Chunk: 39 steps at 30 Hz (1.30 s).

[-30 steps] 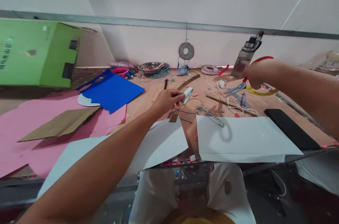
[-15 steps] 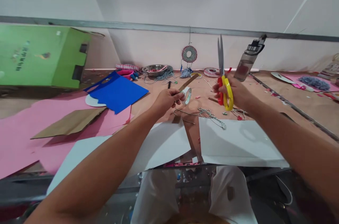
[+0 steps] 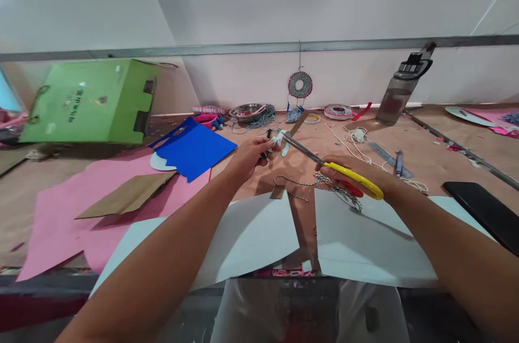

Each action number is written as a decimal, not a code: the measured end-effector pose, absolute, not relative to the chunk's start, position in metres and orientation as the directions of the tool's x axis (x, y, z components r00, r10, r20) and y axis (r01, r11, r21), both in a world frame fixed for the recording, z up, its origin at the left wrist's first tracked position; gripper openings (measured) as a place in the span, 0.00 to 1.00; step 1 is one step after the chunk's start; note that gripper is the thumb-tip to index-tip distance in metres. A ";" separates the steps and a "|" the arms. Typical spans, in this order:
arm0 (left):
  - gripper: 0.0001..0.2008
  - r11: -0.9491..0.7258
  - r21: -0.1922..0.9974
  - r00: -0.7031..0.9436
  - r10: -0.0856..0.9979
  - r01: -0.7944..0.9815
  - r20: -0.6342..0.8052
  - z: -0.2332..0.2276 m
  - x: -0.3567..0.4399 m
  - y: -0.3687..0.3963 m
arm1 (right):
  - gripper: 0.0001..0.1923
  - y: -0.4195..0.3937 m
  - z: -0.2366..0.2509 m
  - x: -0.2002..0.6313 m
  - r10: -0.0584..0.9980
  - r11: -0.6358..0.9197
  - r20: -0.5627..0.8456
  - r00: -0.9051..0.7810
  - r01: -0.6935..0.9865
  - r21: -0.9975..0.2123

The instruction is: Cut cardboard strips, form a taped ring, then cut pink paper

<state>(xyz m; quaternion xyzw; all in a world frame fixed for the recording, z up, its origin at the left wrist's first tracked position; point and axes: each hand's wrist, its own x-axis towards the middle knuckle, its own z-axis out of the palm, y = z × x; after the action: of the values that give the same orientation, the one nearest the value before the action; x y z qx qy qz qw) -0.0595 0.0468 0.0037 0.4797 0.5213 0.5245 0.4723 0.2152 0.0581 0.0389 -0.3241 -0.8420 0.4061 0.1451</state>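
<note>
We look through one single camera, which is worn on the person's head and faces forward and down. Both forearms (image 3: 170,235) enter at the lower corners and go away from us. The left hand (image 3: 252,158) and the right hand (image 3: 344,170) are near to us, around the middle of this wide view. Beyond the hands we see the counter (image 3: 430,151) until the white wall (image 3: 284,7); closer than the hands, we look down on the legs (image 3: 373,313).

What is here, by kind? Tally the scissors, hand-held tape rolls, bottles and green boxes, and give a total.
Metal scissors with yellow-and-red handles: 1
Hand-held round white tape roll: 1
Grey see-through bottle: 1
Green cardboard box: 1
Total: 4
</note>
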 end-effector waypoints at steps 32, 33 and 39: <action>0.18 -0.045 0.999 -0.066 0.997 -0.011 0.044 0.012 -0.043 0.040 | 0.19 0.061 0.021 0.199 0.675 0.446 -0.008 -0.738 0.416 -0.793; 0.18 -0.048 0.999 -0.069 0.997 -0.010 0.047 0.013 -0.043 0.040 | 0.19 0.061 0.021 0.199 0.680 0.437 -0.011 -0.733 0.417 -0.797; 0.19 -0.047 0.999 -0.068 0.997 -0.003 0.047 0.015 -0.043 0.038 | 0.18 0.059 0.019 0.199 0.675 0.464 0.015 -0.737 0.409 -0.786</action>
<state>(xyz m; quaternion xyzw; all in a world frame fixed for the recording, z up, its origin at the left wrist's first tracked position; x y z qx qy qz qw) -0.0431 0.0382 0.0153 0.4931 0.5036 0.5295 0.4721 0.1987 0.0592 0.0187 -0.3228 -0.8396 0.4047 0.1645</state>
